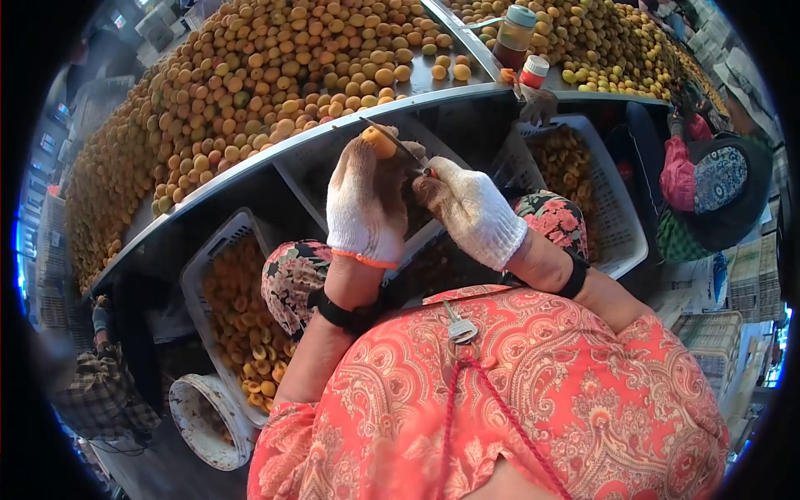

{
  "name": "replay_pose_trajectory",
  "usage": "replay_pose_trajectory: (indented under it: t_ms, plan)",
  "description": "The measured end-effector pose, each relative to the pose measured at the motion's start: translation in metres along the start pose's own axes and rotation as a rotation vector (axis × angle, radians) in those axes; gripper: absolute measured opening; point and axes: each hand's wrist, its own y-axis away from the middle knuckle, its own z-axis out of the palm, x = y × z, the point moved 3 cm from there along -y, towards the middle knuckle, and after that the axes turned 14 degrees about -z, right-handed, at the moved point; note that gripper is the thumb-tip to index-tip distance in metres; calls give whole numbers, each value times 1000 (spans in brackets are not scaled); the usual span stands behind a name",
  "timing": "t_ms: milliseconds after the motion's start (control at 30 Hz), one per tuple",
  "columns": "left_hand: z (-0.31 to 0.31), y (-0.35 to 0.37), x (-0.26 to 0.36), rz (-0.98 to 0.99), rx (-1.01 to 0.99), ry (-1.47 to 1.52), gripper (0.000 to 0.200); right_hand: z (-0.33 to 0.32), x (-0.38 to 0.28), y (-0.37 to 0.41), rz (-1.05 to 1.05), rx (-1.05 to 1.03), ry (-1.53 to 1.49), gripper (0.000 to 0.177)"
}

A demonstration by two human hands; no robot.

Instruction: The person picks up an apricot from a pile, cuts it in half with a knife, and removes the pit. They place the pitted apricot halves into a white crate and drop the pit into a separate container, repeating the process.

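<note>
Both of my hands wear white knit gloves with brown stains and are close together in front of the metal table edge. My left hand (367,196) holds an orange apricot (379,142) upright between its fingertips. In my right hand (471,204) is a small knife (390,134), its thin blade pointing up and left against the apricot. The fingers of my right hand are wrapped round the handle, of which only a small red and black part shows.
Whole apricots (275,58) cover the table beyond its raised rim (308,136). Crates of halved apricots stand at the left (194,287) and right (621,196). A white bucket (187,417) is lower left. A jar (513,37) and red bottle (534,72) stand by the rim. Two people sit at the sides.
</note>
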Motion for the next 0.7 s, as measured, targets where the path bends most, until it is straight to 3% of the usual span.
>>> replay_pose_trajectory:
  t_ms: [167,267,467,700]
  plan:
    - [13,5,-1,-15,-2,-30,41,-3,4,5,-42,13,-4,23]
    - [18,9,-1,20,71,-212,38,-4,3,8,0,-15,30,25]
    - [32,12,-2,-51,-31,-84,29,-1,8,12,-42,17,236,29]
    - [33,5,-14,-184,-56,56,44,5,17,11,-67,68,362,30]
